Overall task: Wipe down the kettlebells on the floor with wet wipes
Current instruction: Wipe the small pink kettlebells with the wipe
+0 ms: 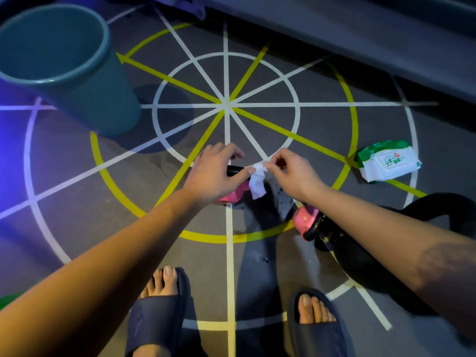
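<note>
Now we are holding a wet wipe [258, 182] between both hands, low over the floor [77, 202]. Our left hand [215, 173] is pinching one upper corner between thumb and forefinger and our right hand [293, 173] is pinching the other, so the sheet is hanging crumpled between them. We are judging this to be the spreading step, since a bunched wipe covers little surface. Directly beneath it a pink kettlebell [233, 196] is sitting on the floor, its black handle [235, 170] showing just under our left thumb, so the wipe is needing only a short drop to reach it. A second pink kettlebell [306, 222] is lying near it, partly hidden under our right forearm, and a larger black shape [438, 199] beside that is probably another one waiting its turn. The pack of wipes [389, 163] is lying off to our right, likely for fresh sheets. A teal bin [77, 81] is standing ahead on our left, likely placed there for used ones.
</note>
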{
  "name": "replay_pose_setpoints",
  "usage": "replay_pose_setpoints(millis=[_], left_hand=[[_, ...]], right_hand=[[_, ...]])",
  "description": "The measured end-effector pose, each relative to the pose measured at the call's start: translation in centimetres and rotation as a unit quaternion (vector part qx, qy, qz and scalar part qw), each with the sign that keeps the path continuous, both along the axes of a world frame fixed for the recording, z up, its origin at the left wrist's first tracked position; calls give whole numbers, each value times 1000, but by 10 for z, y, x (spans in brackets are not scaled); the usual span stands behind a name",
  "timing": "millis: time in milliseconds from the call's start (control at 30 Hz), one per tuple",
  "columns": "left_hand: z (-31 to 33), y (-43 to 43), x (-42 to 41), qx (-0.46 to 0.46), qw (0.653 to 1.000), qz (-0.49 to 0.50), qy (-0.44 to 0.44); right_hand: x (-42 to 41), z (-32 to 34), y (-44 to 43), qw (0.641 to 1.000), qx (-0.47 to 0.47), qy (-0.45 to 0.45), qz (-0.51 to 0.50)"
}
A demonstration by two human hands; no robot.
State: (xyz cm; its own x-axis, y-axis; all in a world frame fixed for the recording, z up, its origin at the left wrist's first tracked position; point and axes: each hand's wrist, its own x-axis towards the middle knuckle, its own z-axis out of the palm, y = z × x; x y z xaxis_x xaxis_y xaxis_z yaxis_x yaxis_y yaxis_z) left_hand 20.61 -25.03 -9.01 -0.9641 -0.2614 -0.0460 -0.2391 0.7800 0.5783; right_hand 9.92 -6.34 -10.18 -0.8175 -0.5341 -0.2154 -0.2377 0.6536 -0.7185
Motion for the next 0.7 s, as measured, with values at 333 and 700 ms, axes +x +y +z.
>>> replay_pose_setpoints(millis=[333,700], left_hand=[[-14,0,-6,-147,985,-48,-70],[-16,-5,-5,-133,989,-54,-24]], right_hand=[[-12,6,-13,997,-10,-17,-78],[26,-18,-6,992,2,41,123]])
